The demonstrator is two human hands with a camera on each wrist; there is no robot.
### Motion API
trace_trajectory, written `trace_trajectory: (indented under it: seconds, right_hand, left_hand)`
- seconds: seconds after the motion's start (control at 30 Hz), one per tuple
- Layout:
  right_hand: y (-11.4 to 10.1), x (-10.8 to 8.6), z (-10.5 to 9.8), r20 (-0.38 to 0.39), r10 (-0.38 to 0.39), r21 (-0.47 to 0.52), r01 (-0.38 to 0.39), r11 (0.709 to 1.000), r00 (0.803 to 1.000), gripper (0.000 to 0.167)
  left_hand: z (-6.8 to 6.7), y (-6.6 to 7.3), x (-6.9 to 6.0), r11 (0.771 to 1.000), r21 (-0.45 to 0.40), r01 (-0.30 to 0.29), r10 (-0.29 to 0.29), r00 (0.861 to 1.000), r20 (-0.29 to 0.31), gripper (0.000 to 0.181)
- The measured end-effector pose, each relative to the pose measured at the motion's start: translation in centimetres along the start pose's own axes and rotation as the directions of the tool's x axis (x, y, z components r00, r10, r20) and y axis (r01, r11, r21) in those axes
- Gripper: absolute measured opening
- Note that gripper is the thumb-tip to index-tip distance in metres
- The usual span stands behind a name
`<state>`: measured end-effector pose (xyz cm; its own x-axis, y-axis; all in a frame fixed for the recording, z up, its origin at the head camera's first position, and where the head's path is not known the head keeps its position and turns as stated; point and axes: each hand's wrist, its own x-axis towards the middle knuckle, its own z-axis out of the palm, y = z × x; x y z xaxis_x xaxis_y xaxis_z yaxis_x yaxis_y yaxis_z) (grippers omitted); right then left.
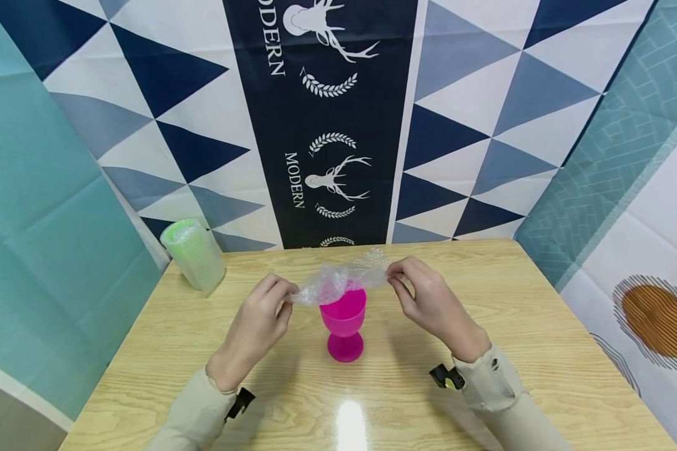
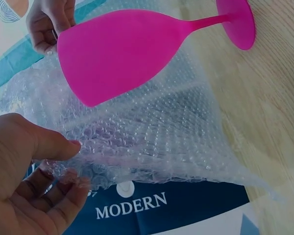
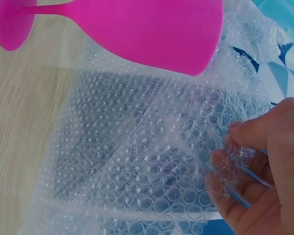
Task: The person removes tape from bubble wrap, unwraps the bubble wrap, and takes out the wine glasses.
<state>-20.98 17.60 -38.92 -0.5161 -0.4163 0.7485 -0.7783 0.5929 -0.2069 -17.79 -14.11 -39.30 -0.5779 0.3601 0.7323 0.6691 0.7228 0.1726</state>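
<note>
A bright pink goblet (image 1: 344, 322) stands upright on the wooden table between the two hands. Behind its bowl hangs a sheet of clear bubble wrap (image 1: 338, 280), its top edge level with or above the rim in the head view. My left hand (image 1: 257, 322) pinches one side of the sheet between thumb and fingers. The opposite side is pinched by my right hand (image 1: 431, 304). In the left wrist view the pink goblet (image 2: 122, 51) lies in front of the bubble wrap (image 2: 152, 132). Neither hand visibly touches the goblet.
At the table's back left corner stands a bubble-wrapped cylinder (image 1: 194, 257) with a green top. Patterned cloths hang behind and on both sides of the wooden table (image 1: 457, 413). A black device (image 1: 447, 377) is strapped at the right wrist.
</note>
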Motion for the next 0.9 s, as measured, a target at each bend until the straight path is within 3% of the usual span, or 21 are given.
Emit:
trace_trajectory:
  seconds: [0.17, 0.53, 0.73, 0.9]
  right_hand:
    - [0.1, 0.0, -0.2, 0.004, 0.013, 0.010, -0.013, 1.000, 1.000, 0.024]
    - [0.1, 0.0, -0.3, 0.004, 0.011, 0.028, -0.011, 1.000, 1.000, 0.023]
    - [0.1, 0.0, -0.1, -0.004, -0.013, 0.027, 0.013, 1.000, 1.000, 0.027]
    - [-0.1, 0.1, 0.0, -0.012, -0.008, 0.029, 0.009, 1.000, 1.000, 0.029]
  left_hand:
    - [-0.1, -0.3, -0.2, 0.999, -0.037, 0.029, -0.029, 1.000, 0.001, 0.027]
    - [-0.3, -0.7, -0.5, 0.997, -0.073, 0.036, -0.037, 0.999, -0.015, 0.028]
    - [-0.8, -0.2, 0.0, 0.996, -0.073, 0.042, -0.038, 0.998, 0.057, 0.025]
    - [-1.2, 0.6, 0.4, 0.994, -0.097, 0.051, -0.037, 0.989, 0.140, 0.037]
